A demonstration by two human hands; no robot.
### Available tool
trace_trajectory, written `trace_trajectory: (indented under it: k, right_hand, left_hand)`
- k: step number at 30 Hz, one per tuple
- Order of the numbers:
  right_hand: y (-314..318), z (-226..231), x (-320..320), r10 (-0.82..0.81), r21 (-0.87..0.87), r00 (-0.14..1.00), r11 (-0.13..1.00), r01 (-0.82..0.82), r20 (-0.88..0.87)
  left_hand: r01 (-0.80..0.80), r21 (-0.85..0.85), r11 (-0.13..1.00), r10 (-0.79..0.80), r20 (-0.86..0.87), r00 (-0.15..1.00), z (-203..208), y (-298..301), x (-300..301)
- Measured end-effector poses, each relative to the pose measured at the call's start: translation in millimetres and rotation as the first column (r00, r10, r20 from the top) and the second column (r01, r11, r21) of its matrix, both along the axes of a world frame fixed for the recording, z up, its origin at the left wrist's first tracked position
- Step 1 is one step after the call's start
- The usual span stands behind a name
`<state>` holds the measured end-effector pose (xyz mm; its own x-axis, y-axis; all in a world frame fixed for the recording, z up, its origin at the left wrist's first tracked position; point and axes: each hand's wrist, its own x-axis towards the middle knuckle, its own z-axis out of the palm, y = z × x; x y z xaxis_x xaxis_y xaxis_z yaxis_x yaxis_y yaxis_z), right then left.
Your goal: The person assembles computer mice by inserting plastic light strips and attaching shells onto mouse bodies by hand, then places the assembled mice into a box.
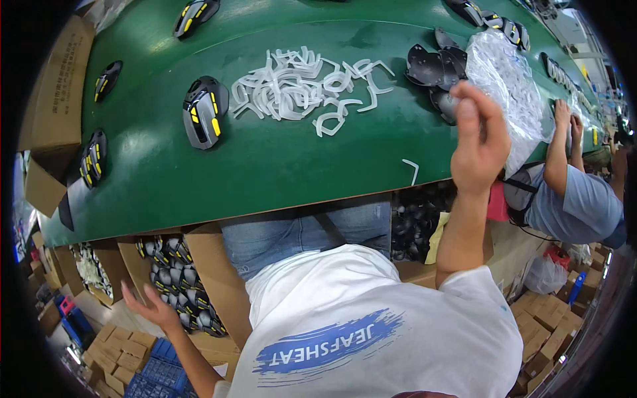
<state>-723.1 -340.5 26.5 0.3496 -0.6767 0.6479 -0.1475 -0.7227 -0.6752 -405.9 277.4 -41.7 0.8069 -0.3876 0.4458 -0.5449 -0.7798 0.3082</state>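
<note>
My right hand (481, 136) is raised over the near side of the bench, fingers bent and apart, with nothing visible in it. Just beyond it lie glossy black curved shells (434, 66), partly hidden by my fingers, beside a clear plastic bag (504, 93). Down at the lower left, my left hand (151, 307) has its fingers spread, next to a cardboard box of black, grey and yellow computer mouse shells (180, 282). One similar computer mouse (204, 113) sits on the green bench, left of a heap of translucent white bent plastic strips (285, 89).
A single strip (413, 170) lies near the edge of the green bench (279, 169). More mice (94, 158) sit at left and far back. An open carton (56, 99) stands at left; a box of dark parts (421, 225) is below the bench. A co-worker (570, 199) works at right.
</note>
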Motion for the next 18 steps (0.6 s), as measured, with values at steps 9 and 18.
trace_trajectory:
  k: [9,18]
  right_hand:
    - [66.4,-41.3,-70.1,-0.009,0.009,0.807,1.0,0.018,-0.59]
    - [34.9,-44.9,-11.1,0.172,0.026,0.888,0.984,-0.178,-0.425]
  left_hand:
    - [0.62,-0.092,0.779,-0.611,0.108,0.784,54.5,-312.5,76.1]
    - [0.326,0.052,0.944,-0.329,0.059,0.942,-9.8,-510.3,212.6]
